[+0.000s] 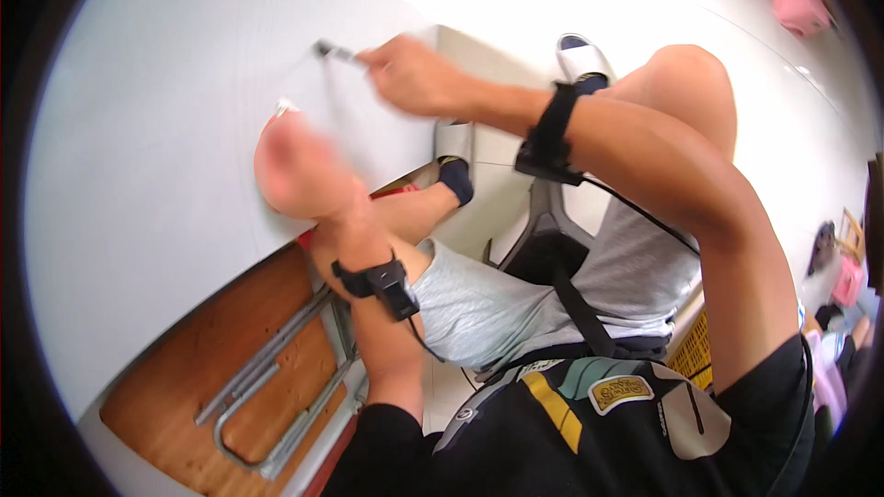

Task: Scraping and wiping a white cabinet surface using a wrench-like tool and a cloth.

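Observation:
My right hand (407,76) is raised over a pale grey tabletop (173,103), gripping a slim stick-like tool (340,52) with a dark tip, possibly a small brush. The tip points left, away from my fingers. My left hand (311,172) is closer to me, above the table's near edge, and strongly blurred. Its fingers seem curled round a rounded orange-pink object (264,162), whose outline merges with the hand. A small white bit (284,106) shows at the top of it. Both wrists wear black straps with small devices.
Below the tabletop's near edge is a brown wooden board (276,352) with folded grey metal tubing (259,386). A dark chair seat (545,255) shows between my legs. A yellow crate (690,352) stands behind my right side. Pink items (794,0) lie on the tiled floor.

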{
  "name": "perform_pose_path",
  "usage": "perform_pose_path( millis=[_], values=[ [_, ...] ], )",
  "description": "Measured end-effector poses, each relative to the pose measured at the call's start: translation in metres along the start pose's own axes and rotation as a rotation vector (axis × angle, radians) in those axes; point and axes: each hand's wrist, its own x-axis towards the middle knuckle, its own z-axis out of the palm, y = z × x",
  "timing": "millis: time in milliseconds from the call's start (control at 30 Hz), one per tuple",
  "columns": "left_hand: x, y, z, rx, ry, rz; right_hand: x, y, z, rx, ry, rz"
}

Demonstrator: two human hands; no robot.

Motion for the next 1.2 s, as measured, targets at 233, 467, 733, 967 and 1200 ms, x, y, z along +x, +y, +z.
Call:
perform_pose_path(
  millis=[233,467,733,967,1200],
  values=[
    [-0.003,0.002,0.005,0.006,-0.024,-0.014,-0.028,0.028,0.023,-0.04,0.019,-0.185],
    [0.001,0.006,-0.011,0.111,0.01,-0.049,-0.057,0.022,0.059,0.03,-0.144,-0.362],
    [-0.002,0.001,-0.006,0.101,-0.018,-0.044,-0.038,0.018,0.057,0.049,0.036,-0.456],
    [0.004,-0.007,-0.013,0.14,-0.016,0.057,-0.024,-0.004,0.048,0.062,0.005,-0.469],
    [0.002,-0.014,-0.01,0.108,0.029,0.084,-0.022,0.014,0.036,-0.091,-0.022,-0.302]
  ],
)
